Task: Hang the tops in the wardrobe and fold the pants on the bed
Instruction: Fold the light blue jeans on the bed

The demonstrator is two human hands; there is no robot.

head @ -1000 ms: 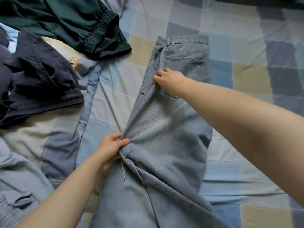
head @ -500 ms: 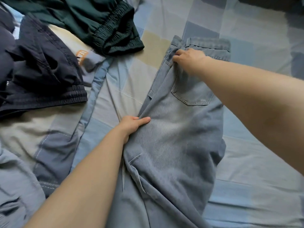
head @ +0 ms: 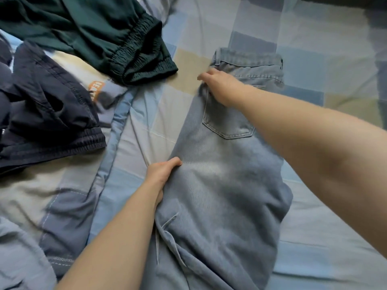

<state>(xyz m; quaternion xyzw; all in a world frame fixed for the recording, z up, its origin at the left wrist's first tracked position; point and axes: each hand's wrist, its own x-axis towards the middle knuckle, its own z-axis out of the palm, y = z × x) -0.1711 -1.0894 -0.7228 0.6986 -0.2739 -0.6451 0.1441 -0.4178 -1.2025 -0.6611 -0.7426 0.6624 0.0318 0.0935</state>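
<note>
Patchwork bedspread (head: 314,65) under the jeans (head: 219,185): both hands pinch their left edge, right hand (head: 217,84) by the waistband, left hand (head: 162,172) mid-thigh; pull it straight before folding.

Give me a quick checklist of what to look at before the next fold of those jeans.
1. Jeans lying on the bed sheet, back pocket up: ok.
2. Left hand gripping the left edge at mid-length: ok.
3. Right hand on the denim just below the waistband; whether it grips or only presses: cannot tell.
4. Fabric smooth: not ok, creases run near the bottom of the view.
5. Legs stacked evenly: cannot tell, the lower part runs out of view.
6. Dark green garment and navy garment apart from the jeans: ok.
</note>
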